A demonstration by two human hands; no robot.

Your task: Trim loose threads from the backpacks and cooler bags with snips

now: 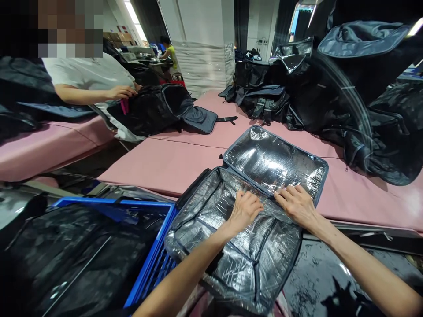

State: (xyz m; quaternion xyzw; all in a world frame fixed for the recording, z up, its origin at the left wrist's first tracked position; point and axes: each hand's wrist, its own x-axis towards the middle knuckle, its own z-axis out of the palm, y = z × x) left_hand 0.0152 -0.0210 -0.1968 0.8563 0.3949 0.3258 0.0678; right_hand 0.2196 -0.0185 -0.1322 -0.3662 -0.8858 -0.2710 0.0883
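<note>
An insulated bag with a silver foil lining (211,220) lies opened in front of me, its inside facing up. Its foil-lined lid (274,154) with grey edging is folded back onto the pink table. My left hand (246,208) is closed, with curled fingers against the lining near the hinge side; its fingertips are partly hidden. Close by on the right, my right hand (295,203) has its fingers bent over the bag's edge where lid and body meet, gripping it. Dark seam binding runs along the inner corners of the bag.
A blue plastic crate (168,220) holding black bags stands at left. Across the pink table (139,163), a co-worker (86,77) handles a black bag (148,110). Black bags (317,97) are heaped at the right. A white pillar (201,26) rises behind.
</note>
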